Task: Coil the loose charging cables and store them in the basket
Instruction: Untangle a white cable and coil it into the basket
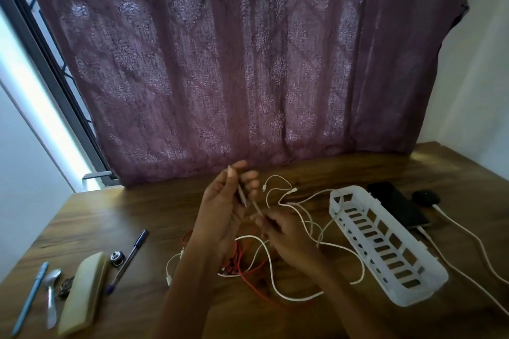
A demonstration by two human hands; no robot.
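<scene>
Down at the lower left of the frame, a pen (129, 257) and a pencil case (82, 293) lie apart from the work. Centre frame, the left hand (220, 210) is raised, fingers loosely curled around a white cable (271, 264) end; the right hand (283, 234) pinches the same strand lower down. Coiling looks barely begun: a red cable (248, 276) and more white loops sprawl beneath. Next, wind the strand round the left fingers. At centre right, the white basket (391, 250) appears empty.
</scene>
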